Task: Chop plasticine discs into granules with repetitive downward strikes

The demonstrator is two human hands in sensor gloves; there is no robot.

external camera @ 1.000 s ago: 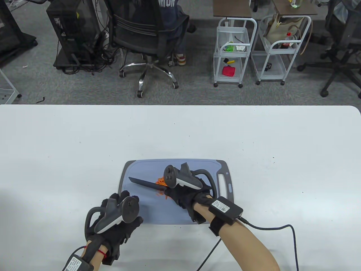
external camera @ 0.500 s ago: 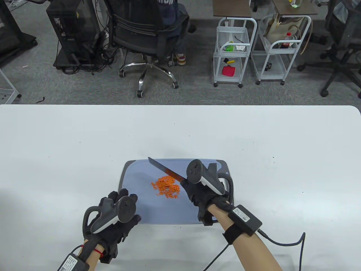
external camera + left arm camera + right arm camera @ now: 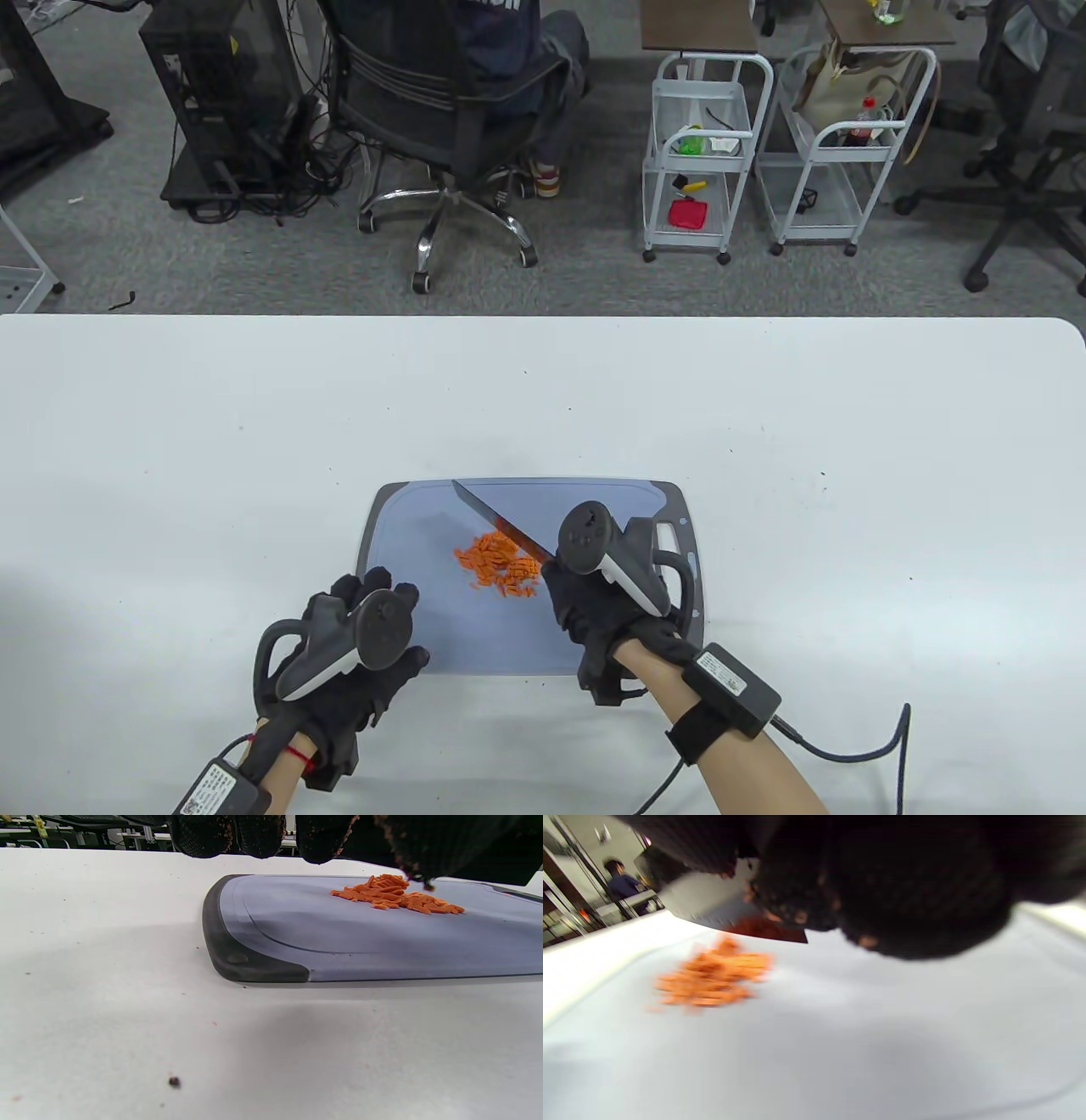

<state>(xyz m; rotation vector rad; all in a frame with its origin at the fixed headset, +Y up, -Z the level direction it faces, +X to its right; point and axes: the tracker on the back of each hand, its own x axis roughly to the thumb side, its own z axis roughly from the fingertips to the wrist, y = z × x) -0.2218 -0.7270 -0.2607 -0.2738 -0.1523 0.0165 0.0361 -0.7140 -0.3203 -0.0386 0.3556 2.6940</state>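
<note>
A heap of orange plasticine pieces (image 3: 499,565) lies in the middle of a grey-blue cutting board (image 3: 407,526). My right hand (image 3: 594,607) grips the handle of a dark knife (image 3: 501,526); the blade points up-left, raised just above the heap's far right side. The right wrist view shows the blade (image 3: 712,910) over the blurred pieces (image 3: 712,978). My left hand (image 3: 373,654) rests at the board's near-left corner, fingers spread, holding nothing. The left wrist view shows the board (image 3: 297,938) and pieces (image 3: 394,895) beyond my fingertips (image 3: 254,836).
The board lies on a white table (image 3: 212,441), its handle slot (image 3: 670,539) by my right hand. A cable (image 3: 857,747) runs from my right wrist unit across the near right. Chairs and trolleys stand on the floor beyond the far edge.
A second ago the blade lay low across the heap, pointing left. My right hand then lifted and swung right, uncovering the pieces; since half a second ago the knife has come slightly nearer the heap.
</note>
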